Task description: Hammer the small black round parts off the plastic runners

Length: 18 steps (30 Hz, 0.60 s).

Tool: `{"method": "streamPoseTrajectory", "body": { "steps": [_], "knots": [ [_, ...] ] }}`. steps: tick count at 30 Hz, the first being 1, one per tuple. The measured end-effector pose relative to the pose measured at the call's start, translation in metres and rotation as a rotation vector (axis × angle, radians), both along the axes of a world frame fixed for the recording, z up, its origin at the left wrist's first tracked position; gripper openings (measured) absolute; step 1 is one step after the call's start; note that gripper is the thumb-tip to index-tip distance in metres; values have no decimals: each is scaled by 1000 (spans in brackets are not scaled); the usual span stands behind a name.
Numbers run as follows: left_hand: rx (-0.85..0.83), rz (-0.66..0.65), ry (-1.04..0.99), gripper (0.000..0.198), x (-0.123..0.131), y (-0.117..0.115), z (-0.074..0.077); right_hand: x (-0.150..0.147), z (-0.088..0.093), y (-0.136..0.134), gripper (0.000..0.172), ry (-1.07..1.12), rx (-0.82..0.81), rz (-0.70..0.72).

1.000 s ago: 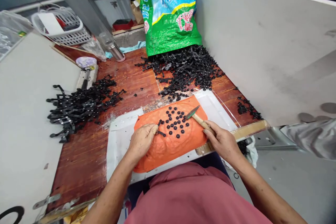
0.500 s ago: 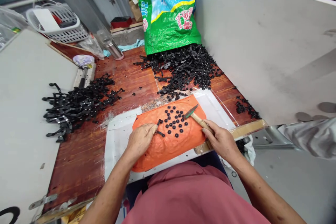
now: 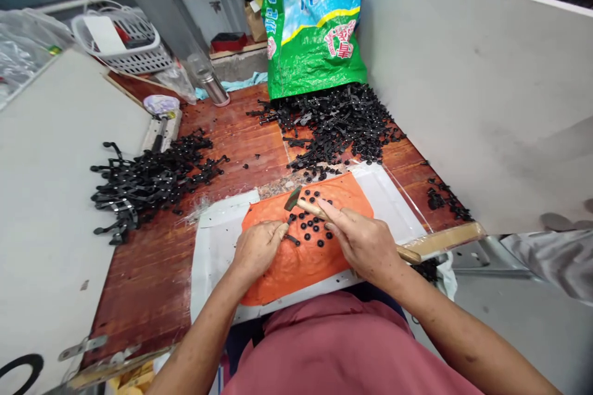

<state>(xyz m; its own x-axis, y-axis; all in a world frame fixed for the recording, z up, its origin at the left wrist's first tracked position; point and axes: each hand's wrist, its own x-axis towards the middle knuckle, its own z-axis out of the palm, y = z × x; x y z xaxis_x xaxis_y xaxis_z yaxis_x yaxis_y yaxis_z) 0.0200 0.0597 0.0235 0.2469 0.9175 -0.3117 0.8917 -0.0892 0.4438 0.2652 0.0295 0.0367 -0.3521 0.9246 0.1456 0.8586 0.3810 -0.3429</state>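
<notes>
My right hand [image 3: 365, 244] is closed around the wooden handle of a small hammer [image 3: 293, 199], its dark head above the upper left of an orange sheet [image 3: 296, 278]. My left hand [image 3: 259, 250] pinches a black strap piece with round ends [image 3: 293, 239], partly hidden under the fingers, at the sheet's left side. Several small black round caps [image 3: 315, 228] are spread over the middle of the sheet; the right hand and hammer cover some of them. Beneath the sheet lies a white board [image 3: 213, 247].
Behind, a heap of black parts [image 3: 343, 123] spills from a green and blue bag [image 3: 315, 68]. Tangled black straps [image 3: 148, 179] are piled at the left. A metal flask [image 3: 215, 87] and a white basket [image 3: 134, 60] stand farther back. Grey panels [image 3: 467, 86] border the table.
The hammer has swung left, its head moving from the caps' right side toward my left hand. My right hand has come inward over the sheet. The camera view has shifted slightly.
</notes>
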Motion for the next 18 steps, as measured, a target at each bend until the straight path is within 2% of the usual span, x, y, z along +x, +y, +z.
{"method": "streamPoseTrajectory", "body": {
  "steps": [3, 8, 12, 18],
  "knots": [
    [-10, 3, 10, 44, 1, 0, 0, 0, -3, -1, 49, -102, -51, 13],
    [-12, -3, 27, 44, 1, -1, 0, 0, -2, -5, 51, -59, -14, -10],
    [17, 8, 44, 43, 2, -1, 1, -3, 0, -5, 52, -211, -84, 18],
    [38, -10, 40, 44, 0, -3, -6, -9, -4, -3, 52, -210, -96, 8]
  ]
}}
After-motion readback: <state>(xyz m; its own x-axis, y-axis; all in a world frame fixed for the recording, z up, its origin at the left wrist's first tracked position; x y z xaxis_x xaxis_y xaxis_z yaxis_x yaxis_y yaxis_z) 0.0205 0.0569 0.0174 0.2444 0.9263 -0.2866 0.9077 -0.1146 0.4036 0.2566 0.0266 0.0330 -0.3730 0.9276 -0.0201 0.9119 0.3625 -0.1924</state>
